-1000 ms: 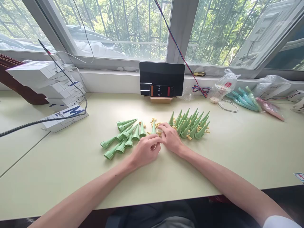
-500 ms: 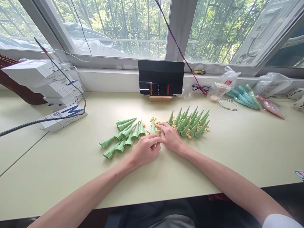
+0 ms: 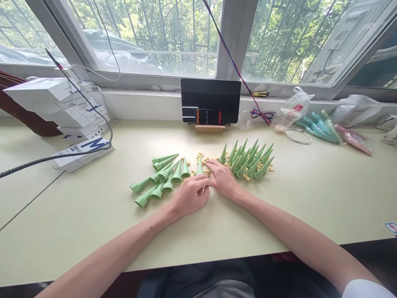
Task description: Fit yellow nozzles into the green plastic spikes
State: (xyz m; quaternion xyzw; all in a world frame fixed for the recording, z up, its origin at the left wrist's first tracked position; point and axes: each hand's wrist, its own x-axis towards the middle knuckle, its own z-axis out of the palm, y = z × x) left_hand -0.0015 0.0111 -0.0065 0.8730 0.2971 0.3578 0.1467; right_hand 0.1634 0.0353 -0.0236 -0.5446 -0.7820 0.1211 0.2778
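Observation:
My left hand [image 3: 192,193] is closed with bent fingers around the lower end of a green plastic watering spike [image 3: 199,166], which stands point up. Its base is hidden by the fingers. Right beside it, my right hand [image 3: 223,179] reaches its fingertips to a scatter of small yellow plastic pieces [image 3: 200,157]; the fingers are apart and I see nothing held in them. The two hands nearly touch. Left of them lie several loose green spikes [image 3: 167,184], hollow ends toward me. To the right, a cluster of green spikes [image 3: 248,159] stands upright with yellow pieces fitted at their sides.
A phone [image 3: 211,117] showing a timer leans against a black tablet-like panel [image 3: 211,93] at the back. White boxes [image 3: 83,151] and a black cable [image 3: 62,156] are on the left. Plastic bags [image 3: 293,108] and a white cable [image 3: 297,136] lie back right.
Both hands stay almost in place; the right fingertips shift only slightly among the yellow pieces. The phone timer has advanced.

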